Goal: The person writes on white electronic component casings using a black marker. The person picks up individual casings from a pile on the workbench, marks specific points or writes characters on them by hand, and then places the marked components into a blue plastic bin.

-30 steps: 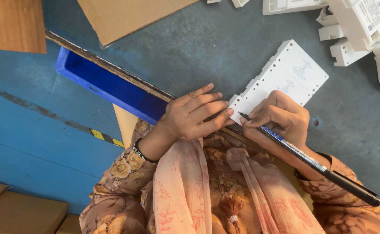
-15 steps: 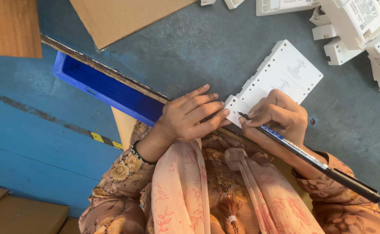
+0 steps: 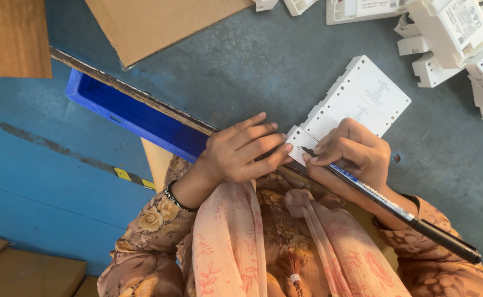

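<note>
A flat white plastic module (image 3: 362,102) with notched edges lies on the grey table (image 3: 241,82) near its front edge. My left hand (image 3: 241,154) rests flat beside the module's near corner, fingertips pressing on it. My right hand (image 3: 354,154) grips a long black marker pen (image 3: 395,209), whose tip touches the module's near corner. The pen's capped back end sticks out past my right forearm.
A pile of white plastic housings (image 3: 461,38) fills the far right of the table. A brown cardboard sheet (image 3: 153,22) lies at the far left. A blue plastic bin (image 3: 137,115) stands below the table edge over a blue floor.
The view has shifted slightly. Both hands stay on the module's corner, with the pen tip making small movements there.
</note>
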{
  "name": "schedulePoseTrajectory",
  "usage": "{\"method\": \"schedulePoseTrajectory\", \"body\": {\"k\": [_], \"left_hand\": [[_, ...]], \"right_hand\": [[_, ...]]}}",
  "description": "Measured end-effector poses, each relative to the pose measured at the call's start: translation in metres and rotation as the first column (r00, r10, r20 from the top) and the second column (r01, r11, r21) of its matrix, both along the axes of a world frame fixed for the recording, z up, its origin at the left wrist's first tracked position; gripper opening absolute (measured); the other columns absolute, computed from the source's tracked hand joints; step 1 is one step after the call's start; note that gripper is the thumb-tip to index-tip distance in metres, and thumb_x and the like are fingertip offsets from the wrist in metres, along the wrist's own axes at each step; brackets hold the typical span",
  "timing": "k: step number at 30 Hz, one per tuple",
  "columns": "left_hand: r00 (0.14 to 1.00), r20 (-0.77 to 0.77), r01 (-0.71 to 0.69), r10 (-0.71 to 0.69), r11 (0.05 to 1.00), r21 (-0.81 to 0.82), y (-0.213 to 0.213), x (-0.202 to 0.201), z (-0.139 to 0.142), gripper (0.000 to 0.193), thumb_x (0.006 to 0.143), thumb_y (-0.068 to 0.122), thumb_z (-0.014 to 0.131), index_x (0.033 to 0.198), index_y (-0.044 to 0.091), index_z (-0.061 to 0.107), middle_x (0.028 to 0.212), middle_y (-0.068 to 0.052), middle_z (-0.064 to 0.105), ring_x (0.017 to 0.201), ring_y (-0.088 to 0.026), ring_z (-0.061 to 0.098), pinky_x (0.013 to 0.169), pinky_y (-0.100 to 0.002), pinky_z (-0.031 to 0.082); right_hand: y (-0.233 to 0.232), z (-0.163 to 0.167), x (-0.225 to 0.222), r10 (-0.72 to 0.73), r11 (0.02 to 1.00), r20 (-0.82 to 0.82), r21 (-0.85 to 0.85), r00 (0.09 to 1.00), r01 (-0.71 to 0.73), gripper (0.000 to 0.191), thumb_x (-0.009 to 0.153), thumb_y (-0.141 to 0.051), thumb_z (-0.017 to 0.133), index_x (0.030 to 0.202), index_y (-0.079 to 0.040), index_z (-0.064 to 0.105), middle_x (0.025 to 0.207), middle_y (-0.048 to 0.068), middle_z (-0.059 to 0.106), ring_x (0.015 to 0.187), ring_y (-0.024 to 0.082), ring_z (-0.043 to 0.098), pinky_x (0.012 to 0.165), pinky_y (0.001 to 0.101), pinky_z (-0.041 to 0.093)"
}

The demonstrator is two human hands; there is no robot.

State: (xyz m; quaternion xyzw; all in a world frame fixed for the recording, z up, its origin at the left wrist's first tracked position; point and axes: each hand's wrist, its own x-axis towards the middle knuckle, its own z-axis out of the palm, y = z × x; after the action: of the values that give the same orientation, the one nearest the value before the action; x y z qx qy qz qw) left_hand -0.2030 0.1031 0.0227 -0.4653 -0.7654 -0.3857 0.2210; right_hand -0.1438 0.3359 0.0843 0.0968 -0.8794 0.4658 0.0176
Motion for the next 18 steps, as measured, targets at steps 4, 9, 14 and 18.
{"method": "schedulePoseTrajectory", "body": {"k": [4,9,14,18], "left_hand": [[1.0,-0.012,0.001,-0.001,1.0,0.003,0.0001,-0.0004,-0.0009,0.01,0.099,0.021,0.08,0.104,0.018,0.072,0.109,0.002,0.071,0.107,-0.018,0.069,0.104,-0.038,0.06],[1.0,-0.009,0.005,-0.005,1.0,0.003,0.0004,0.0006,-0.0015,0.011,0.099,0.023,0.08,0.103,0.017,0.072,0.108,0.002,0.071,0.107,-0.018,0.069,0.105,-0.038,0.06],[1.0,-0.007,-0.006,0.006,1.0,0.008,0.0012,0.0006,-0.0028,0.01,0.099,0.022,0.08,0.101,0.018,0.071,0.108,0.003,0.071,0.107,-0.017,0.069,0.104,-0.037,0.06],[1.0,-0.005,-0.008,0.008,1.0,0.014,0.0023,0.0005,-0.0036,0.009,0.1,0.023,0.079,0.101,0.018,0.072,0.108,0.003,0.071,0.106,-0.016,0.07,0.104,-0.037,0.06]], "right_hand": [[0.0024,-0.0023,0.0011,0.009,1.0,-0.005,0.004,1.0,-0.009,0.024,0.071,0.002,0.089,0.072,-0.006,0.066,0.084,0.006,0.064,0.081,0.012,0.071,0.06,0.0211,0.056],[0.0027,-0.0055,0.0039,0.0,1.0,-0.013,-0.015,1.0,0.0,0.025,0.069,0.002,0.088,0.071,-0.006,0.064,0.083,0.005,0.063,0.081,0.012,0.071,0.062,0.0221,0.056],[0.0022,-0.0069,0.0031,0.0,1.0,-0.02,-0.024,1.0,-0.001,0.025,0.07,0.002,0.088,0.071,-0.006,0.064,0.083,0.005,0.063,0.08,0.012,0.071,0.061,0.0216,0.056],[0.0009,-0.0054,0.003,-0.023,1.0,-0.026,-0.009,0.999,0.023,0.026,0.072,0.001,0.089,0.071,-0.006,0.064,0.084,0.005,0.063,0.079,0.01,0.07,0.058,0.0207,0.053]]}}
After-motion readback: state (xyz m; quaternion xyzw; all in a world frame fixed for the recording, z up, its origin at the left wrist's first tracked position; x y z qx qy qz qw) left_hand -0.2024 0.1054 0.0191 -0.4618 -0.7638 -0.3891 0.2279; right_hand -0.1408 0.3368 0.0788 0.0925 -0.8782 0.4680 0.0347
